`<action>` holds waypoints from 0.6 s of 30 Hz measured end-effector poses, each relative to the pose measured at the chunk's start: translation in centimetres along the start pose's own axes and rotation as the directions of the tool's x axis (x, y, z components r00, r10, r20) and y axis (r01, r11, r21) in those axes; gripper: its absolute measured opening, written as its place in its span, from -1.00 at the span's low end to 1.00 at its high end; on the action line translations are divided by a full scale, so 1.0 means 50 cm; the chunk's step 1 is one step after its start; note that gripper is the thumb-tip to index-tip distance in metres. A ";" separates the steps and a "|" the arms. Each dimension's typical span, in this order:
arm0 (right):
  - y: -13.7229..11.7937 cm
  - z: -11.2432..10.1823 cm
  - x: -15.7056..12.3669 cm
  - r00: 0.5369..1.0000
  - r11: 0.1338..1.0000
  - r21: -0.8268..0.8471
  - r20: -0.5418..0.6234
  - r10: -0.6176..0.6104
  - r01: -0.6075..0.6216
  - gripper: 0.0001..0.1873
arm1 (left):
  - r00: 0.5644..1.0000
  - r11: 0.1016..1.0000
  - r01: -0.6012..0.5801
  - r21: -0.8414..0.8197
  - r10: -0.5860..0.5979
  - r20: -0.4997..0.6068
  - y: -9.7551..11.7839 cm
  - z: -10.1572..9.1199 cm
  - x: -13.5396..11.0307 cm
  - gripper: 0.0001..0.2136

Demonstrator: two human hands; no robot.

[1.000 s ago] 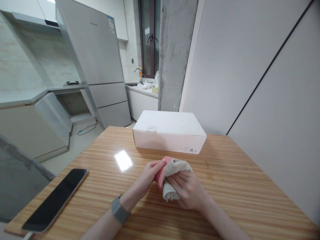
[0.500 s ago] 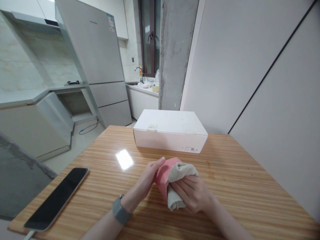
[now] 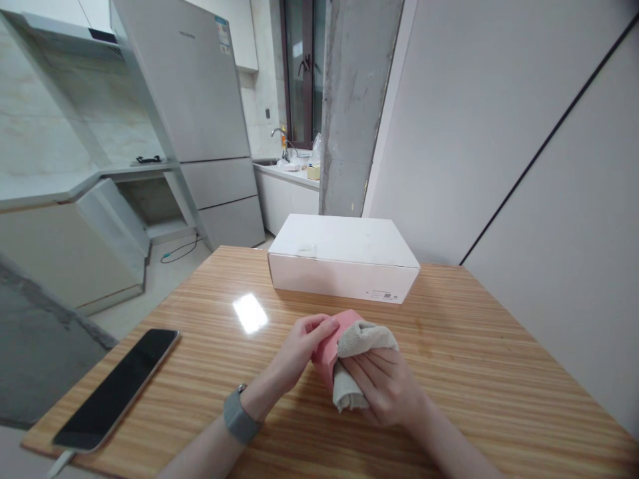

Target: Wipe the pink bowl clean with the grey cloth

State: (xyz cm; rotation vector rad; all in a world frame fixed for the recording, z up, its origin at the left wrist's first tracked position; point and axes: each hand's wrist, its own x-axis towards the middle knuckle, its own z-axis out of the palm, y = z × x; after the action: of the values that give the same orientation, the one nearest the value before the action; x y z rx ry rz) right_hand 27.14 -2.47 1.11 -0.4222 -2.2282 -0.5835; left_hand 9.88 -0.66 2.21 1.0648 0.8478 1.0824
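Observation:
A pink container (image 3: 327, 352), box-like with flat sides, is tilted between my hands just over the wooden table (image 3: 200, 372). My left hand (image 3: 304, 346) grips its left side, the thumb lying along the upper face. My right hand (image 3: 384, 382) is closed on a light grey cloth (image 3: 364, 338), with the fingers pushed into the container's opening. Part of the cloth folds over the rim and part hangs below. The inside of the container is hidden by the cloth and fingers.
A white cardboard box (image 3: 344, 243) stands behind my hands. At the table's left lies a phone (image 3: 117, 389) with a cable (image 3: 60, 462) plugged in. A grey wall (image 3: 499, 133) borders the right side. A fridge (image 3: 200, 100) and a sink counter (image 3: 287, 176) are farther back.
My left thumb has slid over onto the upper face of the pink container, and its fingers have shifted. The cloth stays in my right hand at the opening. The view has shifted slightly.

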 end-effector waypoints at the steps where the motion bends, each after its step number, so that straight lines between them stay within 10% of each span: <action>1: -0.001 0.000 -0.001 1.000 1.000 -0.013 -0.008 -0.011 0.010 -0.59 | 1.000 1.000 0.006 0.002 -0.006 -0.007 0.000 0.000 -0.001 -0.68; 10: 0.003 -0.006 0.001 0.994 0.984 0.151 0.042 -0.101 0.093 -0.60 | 0.990 0.986 0.136 -0.094 -0.131 0.059 -0.013 -0.011 0.003 -0.63; 18: -0.003 0.016 -0.010 0.982 0.970 0.197 0.094 -0.161 0.140 -0.61 | 0.954 0.961 0.030 0.275 -0.110 0.280 0.014 -0.021 0.002 -0.56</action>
State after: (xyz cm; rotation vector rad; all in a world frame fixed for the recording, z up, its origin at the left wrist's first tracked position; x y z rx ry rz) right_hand 26.90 -2.25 0.22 -0.1919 -2.4102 -0.4295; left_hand 8.76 -0.25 2.61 1.3738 0.7986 0.7368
